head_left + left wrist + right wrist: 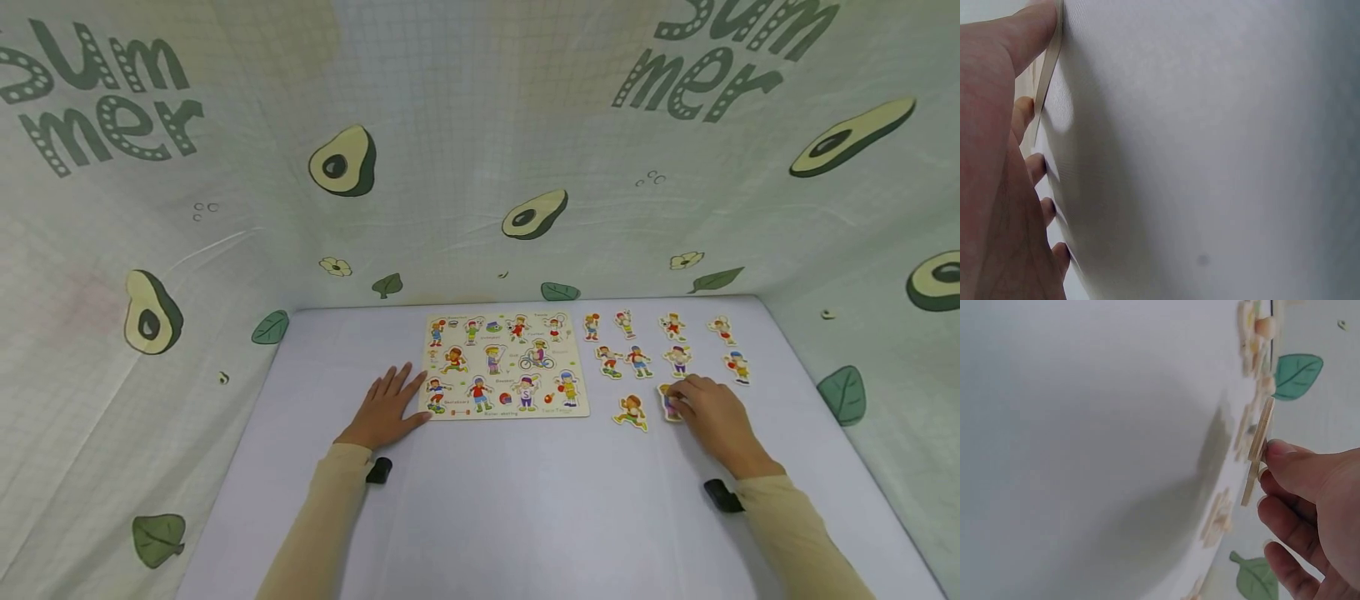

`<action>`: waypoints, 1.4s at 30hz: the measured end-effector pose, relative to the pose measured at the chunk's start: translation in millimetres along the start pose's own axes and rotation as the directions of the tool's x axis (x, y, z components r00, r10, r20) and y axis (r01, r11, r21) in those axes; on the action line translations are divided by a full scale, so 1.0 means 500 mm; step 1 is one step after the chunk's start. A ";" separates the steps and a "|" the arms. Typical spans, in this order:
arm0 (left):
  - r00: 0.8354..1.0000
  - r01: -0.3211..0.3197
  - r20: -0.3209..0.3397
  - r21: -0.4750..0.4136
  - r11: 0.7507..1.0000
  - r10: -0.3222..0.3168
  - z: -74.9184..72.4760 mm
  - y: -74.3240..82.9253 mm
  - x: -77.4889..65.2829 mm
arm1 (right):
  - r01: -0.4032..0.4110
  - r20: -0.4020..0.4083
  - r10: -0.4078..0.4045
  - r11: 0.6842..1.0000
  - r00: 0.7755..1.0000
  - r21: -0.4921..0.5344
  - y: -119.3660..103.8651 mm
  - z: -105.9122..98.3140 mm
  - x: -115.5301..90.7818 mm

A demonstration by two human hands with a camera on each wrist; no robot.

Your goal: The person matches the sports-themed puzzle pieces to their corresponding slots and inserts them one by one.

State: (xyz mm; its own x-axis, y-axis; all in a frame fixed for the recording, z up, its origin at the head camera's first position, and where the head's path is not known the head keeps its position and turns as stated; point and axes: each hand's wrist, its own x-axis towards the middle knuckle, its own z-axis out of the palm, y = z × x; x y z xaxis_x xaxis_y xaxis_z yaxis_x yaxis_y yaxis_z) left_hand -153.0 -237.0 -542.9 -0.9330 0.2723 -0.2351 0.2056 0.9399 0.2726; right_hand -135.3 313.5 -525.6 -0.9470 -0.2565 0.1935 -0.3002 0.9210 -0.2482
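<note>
In the head view, a pale wooden puzzle board point(576, 358) printed with sports figures lies near the middle of the table. My left hand point(384, 410) rests with its fingers spread at the board's left edge; the left wrist view shows the thumb point(1034, 31) over that edge. My right hand point(716, 421) pinches a puzzle piece point(668, 403) with some purple on it between thumb and fingers. In the right wrist view this piece point(1261, 431) is tilted and raised off the table; its picture is turned away. A running-figure piece point(632, 413) lies just to its left.
Several more knobbed puzzle pieces point(677, 360) lie in loose rows right of the board. White table surface point(525, 500) spreads in front. A cloth backdrop point(442, 167) printed with avocados and leaves rises behind and at both sides.
</note>
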 end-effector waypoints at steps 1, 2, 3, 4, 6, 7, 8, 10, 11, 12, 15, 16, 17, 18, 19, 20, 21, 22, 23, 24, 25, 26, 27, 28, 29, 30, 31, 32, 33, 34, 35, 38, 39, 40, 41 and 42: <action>1.000 0.001 0.000 -0.003 1.000 -0.001 -0.001 0.000 0.000 | 0.007 -0.004 -0.007 1.000 1.000 0.002 -0.005 -0.001 0.004; 1.000 0.001 0.000 -0.005 1.000 -0.001 -0.001 0.001 -0.001 | 0.015 -0.011 -0.015 1.000 1.000 0.005 -0.012 -0.003 0.008; 1.000 0.001 0.001 -0.008 1.000 -0.001 -0.002 0.001 -0.001 | 0.023 -0.016 -0.023 1.000 1.000 0.008 -0.018 -0.004 0.013; 1.000 0.000 0.002 -0.009 1.000 0.000 -0.002 0.001 -0.001 | 0.033 -0.025 -0.033 0.999 0.999 0.013 -0.025 -0.005 0.018; 1.000 -0.002 0.002 -0.008 1.000 0.002 -0.003 0.002 -0.001 | 0.059 -0.047 -0.057 0.998 0.997 0.024 -0.039 -0.005 0.029; 1.000 -0.002 0.002 -0.008 1.000 0.002 -0.003 0.002 -0.001 | 0.075 -0.059 -0.073 0.997 0.996 0.028 -0.047 -0.004 0.034; 1.000 -0.002 0.002 -0.008 1.000 0.002 -0.003 0.002 -0.001 | 0.088 -0.071 -0.085 0.996 0.994 0.033 -0.055 -0.003 0.040; 1.000 -0.001 0.001 -0.006 1.000 0.001 -0.003 0.002 -0.001 | 0.119 -0.089 -0.114 0.992 0.989 0.043 -0.072 0.002 0.052; 1.000 -0.001 0.001 -0.005 1.000 0.001 -0.003 0.002 -0.001 | 0.132 -0.093 -0.127 0.990 0.987 0.046 -0.080 0.004 0.059; 1.000 0.000 0.002 -0.005 1.000 0.000 -0.003 0.003 -0.001 | 0.144 -0.093 -0.139 0.988 0.986 0.049 -0.089 0.007 0.065; 1.000 0.000 0.003 -0.006 1.000 0.000 -0.004 0.003 -0.001 | 0.167 -0.088 -0.162 0.984 0.983 0.059 -0.115 0.016 0.085; 1.000 0.000 0.004 -0.007 1.000 0.000 -0.004 0.004 -0.001 | 0.175 -0.086 -0.170 0.983 0.982 0.062 -0.123 0.019 0.092; 1.000 0.001 0.006 -0.008 1.000 -0.001 -0.005 0.004 -0.002 | 0.184 -0.086 -0.178 0.981 0.980 0.065 -0.132 0.023 0.099; 1.000 0.000 0.006 -0.010 1.000 0.000 -0.005 0.005 -0.002 | 0.189 -0.085 -0.183 0.980 0.979 0.066 -0.140 0.026 0.105; 1.000 0.000 0.007 -0.011 1.000 0.000 -0.005 0.005 -0.002 | 0.193 -0.087 -0.187 0.979 0.978 0.069 -0.148 0.030 0.112; 1.000 0.001 0.009 -0.013 1.000 0.000 -0.006 0.006 -0.002 | 0.202 -0.090 -0.195 0.977 0.977 0.071 -0.157 0.034 0.119; 1.000 0.002 0.011 -0.015 1.000 -0.002 -0.006 0.007 -0.002 | 0.210 -0.091 -0.203 0.975 0.975 0.072 -0.165 0.038 0.126; 1.000 0.003 0.012 -0.017 1.000 -0.003 -0.006 0.007 -0.002 | 0.219 -0.092 -0.212 0.973 0.973 0.073 -0.173 0.041 0.133; 1.000 0.004 0.013 -0.017 1.000 -0.003 -0.007 0.008 -0.002 | 0.225 -0.092 -0.218 0.971 0.972 0.074 -0.181 0.044 0.140; 1.000 0.001 0.010 -0.017 1.000 -0.001 -0.007 0.009 -0.002 | 0.229 -0.090 -0.221 0.970 0.971 0.078 -0.189 0.047 0.146; 1.000 0.002 0.013 -0.017 1.000 -0.002 -0.007 0.010 -0.003 | 0.233 -0.088 -0.226 0.969 0.970 0.082 -0.197 0.049 0.152; 1.000 0.003 0.014 -0.017 1.000 -0.003 -0.008 0.010 -0.003 | 0.237 -0.084 -0.230 0.968 0.970 0.087 -0.205 0.052 0.158; 1.000 0.004 0.016 -0.015 1.000 -0.004 -0.008 0.011 -0.003 | 0.238 -0.080 -0.231 0.967 0.970 0.090 -0.213 0.054 0.164; 1.000 0.003 0.015 -0.015 1.000 -0.003 -0.009 0.011 -0.003 | 0.239 -0.079 -0.232 0.966 0.969 0.097 -0.220 0.056 0.169; 1.000 0.003 0.015 -0.014 1.000 -0.003 -0.009 0.011 -0.003 | 0.241 -0.080 -0.234 0.965 0.969 0.104 -0.228 0.058 0.175; 1.000 0.002 0.013 -0.013 1.000 -0.002 -0.009 0.011 -0.003 | 0.244 -0.082 -0.236 0.964 0.968 0.109 -0.235 0.060 0.180; 1.000 0.005 0.015 -0.014 1.000 -0.005 -0.009 0.010 -0.003 | 0.249 -0.085 -0.240 0.962 0.967 0.112 -0.241 0.063 0.185; 1.000 0.004 0.012 -0.012 1.000 -0.004 -0.009 0.009 -0.002 | 0.256 -0.089 -0.246 0.960 0.965 0.115 -0.247 0.065 0.190; 1.000 0.003 0.009 -0.012 1.000 -0.003 -0.008 0.008 -0.002 | 0.264 -0.094 -0.254 0.958 0.963 0.114 -0.253 0.068 0.196; 1.000 0.001 0.006 -0.011 1.000 -0.001 -0.007 0.006 -0.001 | 0.274 -0.098 -0.264 0.955 0.960 0.114 -0.258 0.071 0.200; 1.000 0.001 0.005 -0.010 1.000 -0.001 -0.006 0.005 -0.001 | 0.282 -0.099 -0.271 0.953 0.957 0.114 -0.263 0.074 0.205; 1.000 -0.006 -0.006 -0.015 1.000 0.006 -0.003 0.003 -0.001 | 0.289 -0.083 -0.281 0.951 0.956 0.112 -0.277 0.081 0.217; 1.000 -0.009 -0.009 -0.018 1.000 0.009 -0.002 0.003 -0.001 | 0.289 -0.075 -0.281 0.951 0.957 0.112 -0.282 0.084 0.221; 1.000 -0.010 -0.010 -0.020 1.000 0.010 -0.001 0.003 -0.001 | 0.285 -0.068 -0.278 0.952 0.958 0.115 -0.288 0.085 0.224; 1.000 -0.010 -0.010 -0.021 1.000 0.010 -0.002 0.004 -0.002 | 0.282 -0.061 -0.276 0.952 0.959 0.121 -0.293 0.087 0.228; 1.000 -0.011 -0.010 -0.021 1.000 0.011 -0.002 0.004 -0.003 | 0.280 -0.056 -0.275 0.952 0.960 0.124 -0.298 0.089 0.232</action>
State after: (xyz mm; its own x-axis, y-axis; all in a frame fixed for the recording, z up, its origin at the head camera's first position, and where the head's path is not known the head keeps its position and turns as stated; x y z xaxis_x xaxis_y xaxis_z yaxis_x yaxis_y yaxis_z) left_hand -151.4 -235.6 -541.0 -0.9337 0.2803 -0.2229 0.2095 0.9323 0.2948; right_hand -205.5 133.5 -508.3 -0.8200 -0.4828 0.3074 -0.5650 0.7685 -0.3002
